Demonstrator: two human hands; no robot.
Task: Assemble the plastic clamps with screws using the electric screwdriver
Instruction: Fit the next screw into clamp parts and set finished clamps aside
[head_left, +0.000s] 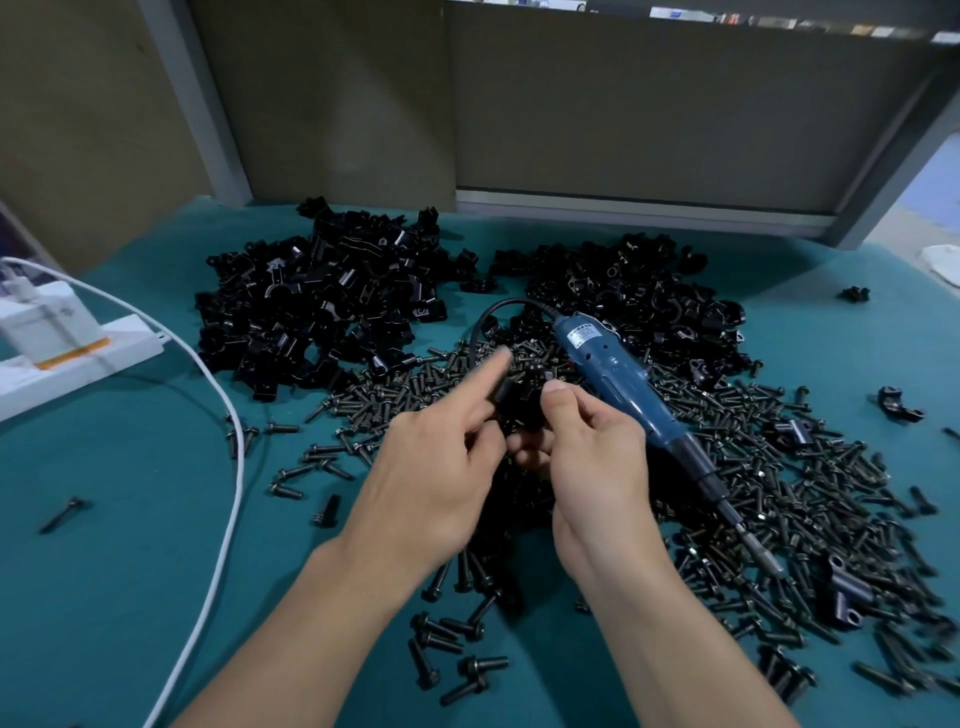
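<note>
Left hand (431, 467), forefinger extended and remaining fingers curled, and right hand (592, 457), thumb on top, together gripped one black plastic clamp (519, 408) above the bench (130, 519). Just right lay the blue electric screwdriver (618, 379), its pale label too blurred to read, on loose screws (779, 493). Behind lay two clamp heaps (332, 296); far left, a white cable (228, 493).

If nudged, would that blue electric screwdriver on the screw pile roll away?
Probably a little: the blue round-bodied electric screwdriver lies on loose black screws that may shift. Its curved black cord looks flexible, likely limiting travel.
</note>
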